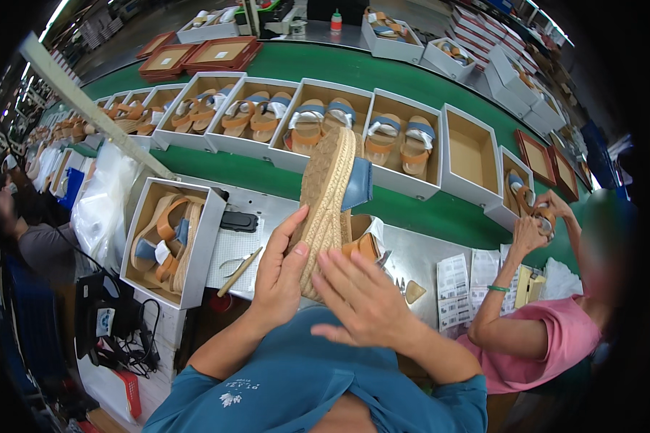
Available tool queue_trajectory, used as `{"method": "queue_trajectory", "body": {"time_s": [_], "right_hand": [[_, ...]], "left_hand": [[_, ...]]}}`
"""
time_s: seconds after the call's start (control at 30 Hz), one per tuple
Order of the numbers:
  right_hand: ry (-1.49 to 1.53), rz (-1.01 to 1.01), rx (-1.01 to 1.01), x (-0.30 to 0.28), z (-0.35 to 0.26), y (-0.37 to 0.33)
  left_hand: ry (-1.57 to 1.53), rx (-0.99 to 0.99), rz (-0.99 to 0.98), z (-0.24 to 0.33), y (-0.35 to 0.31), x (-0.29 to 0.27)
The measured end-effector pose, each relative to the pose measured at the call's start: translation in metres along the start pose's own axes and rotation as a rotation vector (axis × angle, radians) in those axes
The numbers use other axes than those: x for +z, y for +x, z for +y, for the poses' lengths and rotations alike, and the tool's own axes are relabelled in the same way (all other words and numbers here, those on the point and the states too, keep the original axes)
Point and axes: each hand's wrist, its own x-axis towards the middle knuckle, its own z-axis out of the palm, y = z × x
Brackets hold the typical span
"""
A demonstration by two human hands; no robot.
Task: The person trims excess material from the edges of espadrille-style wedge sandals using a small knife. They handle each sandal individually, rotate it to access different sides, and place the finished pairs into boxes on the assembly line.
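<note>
Wedge sandal (330, 206) held up between my hands, over near edge of steel bench (412, 252). Long axis runs near-to-far, woven sole facing left. Left hand (282, 270) grips sole edge, closer. Right hand (365, 299) open, fingers spread, touching heel end.

Sandal (330, 209) heel end hidden behind both hands; right hand (361, 299) covers 2nd sandal (360, 245); far boxes (126, 108) blurred, contents unclear; co-worker's face blurred

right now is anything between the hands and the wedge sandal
Nothing visible. The left hand is pressed flat on the woven sole of the wedge sandal, and the right hand touches its lower end with the fingertips.
</note>
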Motion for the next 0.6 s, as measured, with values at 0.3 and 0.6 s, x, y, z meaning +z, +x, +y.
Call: {"method": "queue_trajectory", "body": {"time_s": [0.3, 0.6], "right_hand": [[0.29, 0.375, 0.72, 0.073, 0.037, -0.116], [0.008, -0.073, 1.248, 0.141, 0.04, -0.237]], "left_hand": [[-0.019, 0.151, 0.205, 0.009, 0.009, -0.005], [-0.122, 0.095, 0.088, 0.007, 0.009, -0.004]]}}
